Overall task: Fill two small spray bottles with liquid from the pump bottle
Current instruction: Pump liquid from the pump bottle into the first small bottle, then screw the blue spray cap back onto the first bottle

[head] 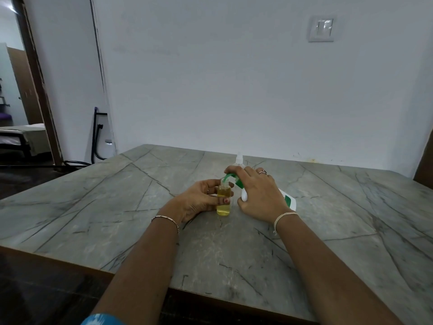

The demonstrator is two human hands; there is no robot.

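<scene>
A small clear spray bottle (223,205) stands upright on the table, uncapped and nearly full of yellow liquid. My left hand (199,200) wraps around it from the left. The white pump bottle (289,200) with a green pump head (230,178) is tilted toward it, and its green nozzle rests over the small bottle's mouth. My right hand (260,193) covers the pump bottle from above, fingers on the pump head. A second small clear spray bottle (239,160) with a white top stands just behind my right hand, mostly hidden.
The grey marble-patterned table (117,207) reaches to a white wall at the back and has a wooden front edge near me. A doorway and a dark metal frame stand at the left. A wall switch (321,29) is high on the right.
</scene>
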